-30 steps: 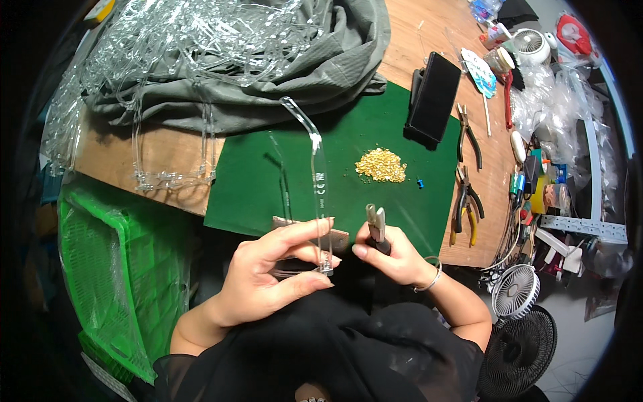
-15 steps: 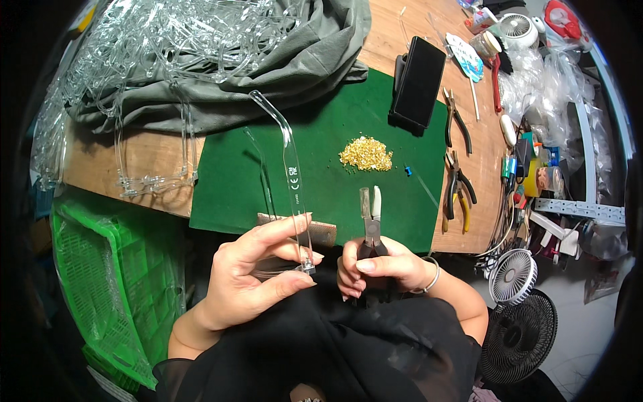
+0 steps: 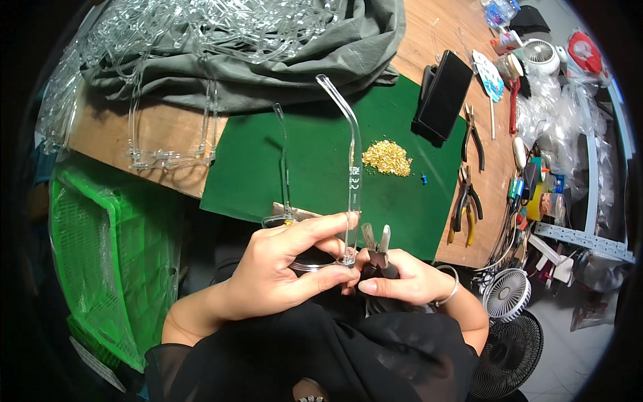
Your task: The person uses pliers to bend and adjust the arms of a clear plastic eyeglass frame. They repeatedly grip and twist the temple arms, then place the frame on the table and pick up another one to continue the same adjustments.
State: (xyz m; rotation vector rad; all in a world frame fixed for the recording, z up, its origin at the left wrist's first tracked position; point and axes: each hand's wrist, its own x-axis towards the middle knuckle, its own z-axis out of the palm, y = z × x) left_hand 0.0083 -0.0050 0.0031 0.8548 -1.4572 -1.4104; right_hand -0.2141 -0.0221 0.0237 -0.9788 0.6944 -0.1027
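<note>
Glasses [image 3: 354,194]: in grip of left hand [image 3: 288,261], near mat [image 3: 415,214] edge
Pliers [image 3: 379,259]: in grip of right hand [image 3: 405,278], jaws apart
Room: bare mat between gold pieces [image 3: 387,158] and edge

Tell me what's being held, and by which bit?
The left hand pinches a clear eyeglass frame near one temple's hinge end; the right hand grips pliers by the handles.
</note>
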